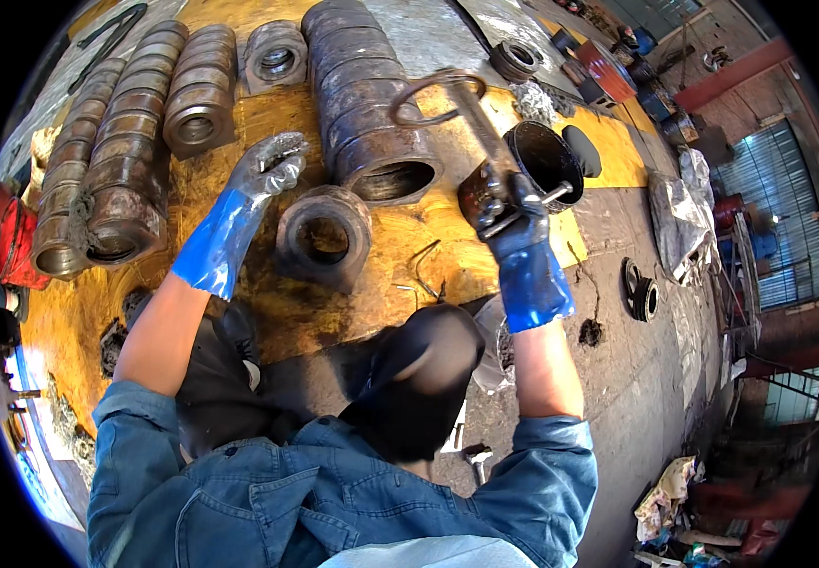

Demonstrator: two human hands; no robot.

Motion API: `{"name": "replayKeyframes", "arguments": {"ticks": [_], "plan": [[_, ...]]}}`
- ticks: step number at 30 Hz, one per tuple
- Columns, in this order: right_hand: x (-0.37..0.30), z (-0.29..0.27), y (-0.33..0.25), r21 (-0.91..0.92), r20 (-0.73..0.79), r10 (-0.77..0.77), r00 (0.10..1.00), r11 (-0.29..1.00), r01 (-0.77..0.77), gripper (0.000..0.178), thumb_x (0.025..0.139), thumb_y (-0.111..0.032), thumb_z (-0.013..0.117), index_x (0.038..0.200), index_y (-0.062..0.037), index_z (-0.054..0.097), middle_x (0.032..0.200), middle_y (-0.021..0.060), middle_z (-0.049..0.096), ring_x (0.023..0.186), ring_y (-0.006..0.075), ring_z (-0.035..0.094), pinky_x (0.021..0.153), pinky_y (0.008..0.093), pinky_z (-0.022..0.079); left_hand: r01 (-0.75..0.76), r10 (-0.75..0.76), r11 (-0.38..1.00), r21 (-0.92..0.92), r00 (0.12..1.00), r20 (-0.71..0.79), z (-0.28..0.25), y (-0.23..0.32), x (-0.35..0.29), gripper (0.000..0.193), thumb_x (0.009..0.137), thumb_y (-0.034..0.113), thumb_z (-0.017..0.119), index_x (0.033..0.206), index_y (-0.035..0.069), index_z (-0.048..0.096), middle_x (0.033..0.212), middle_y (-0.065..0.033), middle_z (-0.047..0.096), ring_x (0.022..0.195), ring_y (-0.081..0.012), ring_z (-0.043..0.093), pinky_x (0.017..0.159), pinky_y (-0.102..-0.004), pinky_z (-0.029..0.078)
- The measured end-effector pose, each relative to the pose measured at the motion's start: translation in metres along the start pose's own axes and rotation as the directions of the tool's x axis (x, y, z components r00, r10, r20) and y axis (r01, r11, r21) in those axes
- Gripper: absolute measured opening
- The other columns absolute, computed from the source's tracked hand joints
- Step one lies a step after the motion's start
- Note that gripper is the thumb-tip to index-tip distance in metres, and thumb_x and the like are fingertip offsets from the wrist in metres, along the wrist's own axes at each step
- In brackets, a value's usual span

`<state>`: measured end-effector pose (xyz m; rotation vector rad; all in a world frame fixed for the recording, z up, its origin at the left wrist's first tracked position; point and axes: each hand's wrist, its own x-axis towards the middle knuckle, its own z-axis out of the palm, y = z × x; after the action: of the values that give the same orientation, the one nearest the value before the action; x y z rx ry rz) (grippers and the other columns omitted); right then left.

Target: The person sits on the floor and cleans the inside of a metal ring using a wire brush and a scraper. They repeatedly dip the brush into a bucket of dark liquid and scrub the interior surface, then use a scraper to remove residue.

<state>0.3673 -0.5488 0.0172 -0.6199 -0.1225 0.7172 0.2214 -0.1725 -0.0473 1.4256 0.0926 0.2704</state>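
My right hand (518,222), in a blue glove with a dark, greasy palm, is closed around a rusty metal tool (477,118). The tool has a long shaft, a large ring at its far end and a thin bright crossbar through the grip. Beside it stands a black bucket (544,166). My left hand (272,163), in a matching glove smeared grey, is raised with its fingers curled in; whatever they may hold is hidden. Just right of that hand, a single thick metal collar (322,239) stands on the yellow sheet, its round bore facing me.
A long row of collars (362,85) lies beyond the single one, with more rows (130,156) to the left. A bent metal hook (421,270) lies in front of my knees. Black rings (641,292) rest on the grey floor at right, near a crumpled plastic sheet (679,222).
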Motion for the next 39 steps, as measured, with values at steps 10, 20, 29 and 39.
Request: {"name": "replayKeyframes", "arguments": {"ticks": [10,20,29,39], "plan": [[0.028,-0.089,-0.14,-0.308,-0.452,-0.402,0.796,0.908,0.284,0.022,0.097,-0.027,0.047,0.102,-0.0118,0.062,0.087,0.0108,0.068,0.055,0.0176,0.052,0.049,0.0303,0.043,0.048,-0.049,0.998,0.045,0.999,0.021,-0.009,-0.003,0.0,0.059,0.086,0.022,0.07,0.136,0.003,0.045,0.13,-0.0105,0.057,0.115,-0.0219,0.057,0.088,-0.0318,0.049],[0.047,-0.242,-0.116,-0.197,-0.6,-0.451,0.66,0.884,0.425,0.034,0.099,-0.032,0.045,0.102,-0.0018,0.061,0.072,0.0083,0.064,0.051,0.0168,0.054,0.044,0.0298,0.044,0.056,-0.054,0.997,0.047,0.998,-0.045,-0.007,-0.004,-0.001,0.05,0.089,0.01,0.064,0.134,0.0,0.046,0.127,-0.0123,0.057,0.104,-0.0161,0.058,0.084,-0.0271,0.048],[0.015,-0.246,-0.081,-0.261,-0.695,-0.45,0.561,0.885,0.386,0.03,0.099,-0.034,0.039,0.102,-0.0094,0.056,0.076,0.0074,0.066,0.051,0.0168,0.056,0.042,0.0297,0.041,0.127,-0.126,0.991,0.046,0.992,-0.027,-0.008,-0.004,-0.002,0.056,0.087,0.018,0.068,0.135,0.001,0.045,0.129,-0.0115,0.057,0.111,-0.0209,0.058,0.091,-0.0323,0.048],[-0.023,-0.204,-0.094,-0.352,-0.61,-0.494,0.62,0.869,0.347,0.025,0.097,-0.033,0.048,0.092,-0.0106,0.058,0.066,0.0024,0.06,0.05,0.0166,0.054,0.044,0.0299,0.043,0.178,-0.171,0.971,-0.16,0.983,0.062,0.009,0.038,-0.032,0.053,0.091,0.024,0.063,0.136,0.003,0.044,0.131,-0.0134,0.055,0.116,-0.0249,0.057,0.093,-0.0361,0.049]]}}
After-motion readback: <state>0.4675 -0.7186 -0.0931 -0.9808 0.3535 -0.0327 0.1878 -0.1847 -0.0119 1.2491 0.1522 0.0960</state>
